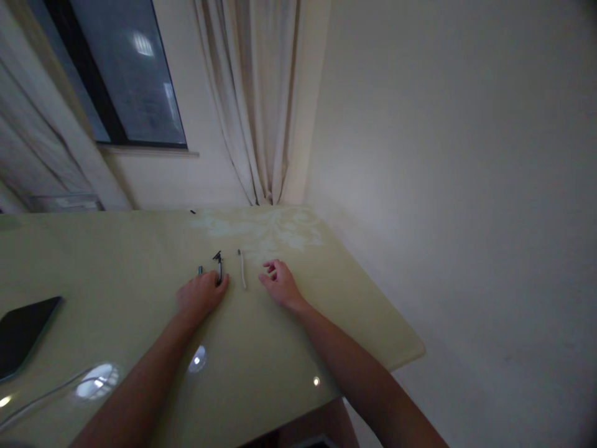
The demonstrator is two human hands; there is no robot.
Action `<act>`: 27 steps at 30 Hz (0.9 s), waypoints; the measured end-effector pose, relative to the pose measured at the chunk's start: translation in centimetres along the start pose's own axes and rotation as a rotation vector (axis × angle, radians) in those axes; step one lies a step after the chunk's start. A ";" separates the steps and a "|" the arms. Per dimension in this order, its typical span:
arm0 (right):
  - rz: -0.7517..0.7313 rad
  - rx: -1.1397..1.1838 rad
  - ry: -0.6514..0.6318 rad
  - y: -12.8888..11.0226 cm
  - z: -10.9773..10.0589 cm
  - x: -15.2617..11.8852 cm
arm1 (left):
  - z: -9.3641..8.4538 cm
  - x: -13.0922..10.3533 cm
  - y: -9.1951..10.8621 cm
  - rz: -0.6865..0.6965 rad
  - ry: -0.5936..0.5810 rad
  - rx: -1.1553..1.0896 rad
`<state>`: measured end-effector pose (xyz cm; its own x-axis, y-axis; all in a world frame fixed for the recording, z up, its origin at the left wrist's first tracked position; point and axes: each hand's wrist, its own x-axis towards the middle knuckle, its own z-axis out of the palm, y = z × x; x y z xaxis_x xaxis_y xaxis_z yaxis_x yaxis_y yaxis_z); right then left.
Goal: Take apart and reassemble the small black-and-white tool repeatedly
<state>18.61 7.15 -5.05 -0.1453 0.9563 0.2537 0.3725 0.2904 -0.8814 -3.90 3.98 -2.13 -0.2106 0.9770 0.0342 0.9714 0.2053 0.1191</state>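
My left hand rests on the pale green table, closed around the lower part of a small dark razor-like tool whose head points away from me. A short dark green object pokes out beyond the knuckles of that hand; most of it is hidden. Between my two hands a thin white toothbrush-like stick with a dark tip lies lengthwise on the table. To the right of this stick my right hand is on its side with the fingers loosely curled and apart, holding nothing.
A dark tablet-like slab lies at the left, with a white cable nearer me. One small black piece sits by the far edge. Beyond the table are curtains, a window and, at the right, a wall.
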 end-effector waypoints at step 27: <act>-0.043 0.647 -0.571 -4.4 -1.0 -2.1 | -2.7 -3.8 1.9 0.313 -0.029 -1.294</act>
<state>18.23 3.90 -1.26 -0.6506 0.7312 0.2053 -0.2133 0.0835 -0.9734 -1.54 0.51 0.67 0.0191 0.9767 0.2137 0.1719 -0.2138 0.9616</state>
